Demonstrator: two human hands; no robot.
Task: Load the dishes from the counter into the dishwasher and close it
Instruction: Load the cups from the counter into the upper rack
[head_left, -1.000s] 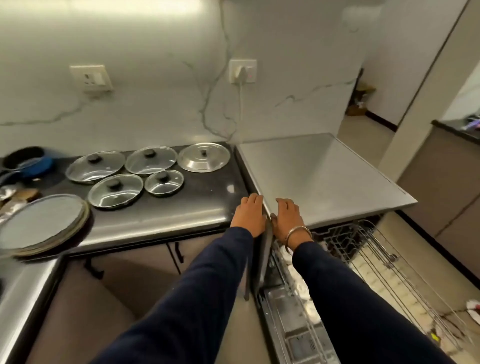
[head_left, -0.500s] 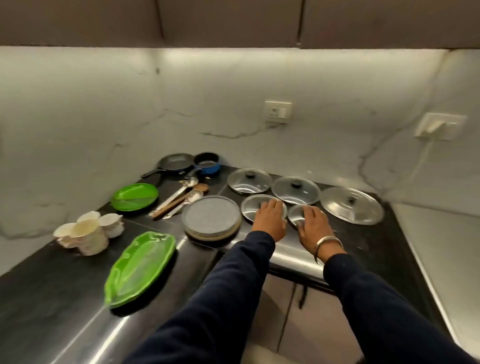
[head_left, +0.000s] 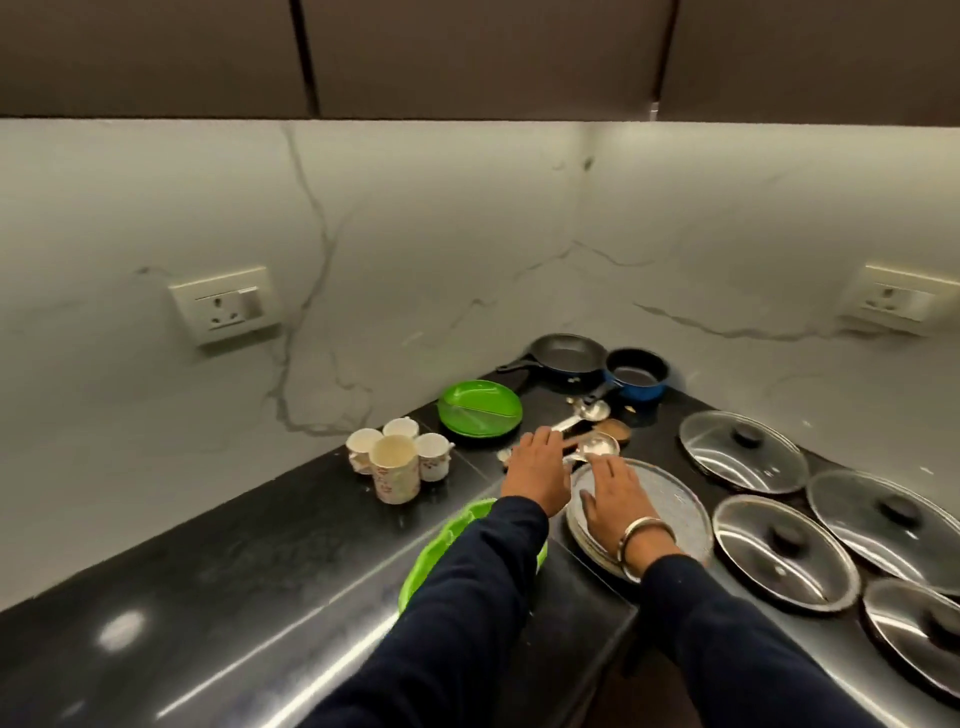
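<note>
**Both hands out over the corner of the counter**

Left hand (head_left: 537, 475) is flat, fingers straight, over the ladles (head_left: 587, 441), holding nothing as far as I can see. Right hand (head_left: 615, 493) is spread flat over the stack of grey plates (head_left: 670, 512), also holding nothing. Cups (head_left: 397, 457) sit to the left, round green plate (head_left: 479, 413) behind, glass lids (head_left: 743, 449) off to the right, pans (head_left: 571, 353) in the back corner of the black counter (head_left: 234, 597).

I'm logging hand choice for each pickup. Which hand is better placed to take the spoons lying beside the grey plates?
Probably left. The left hand is already stretched over the spoons, fingers at their handles, while the right hand lies flat over the grey plates.
</note>
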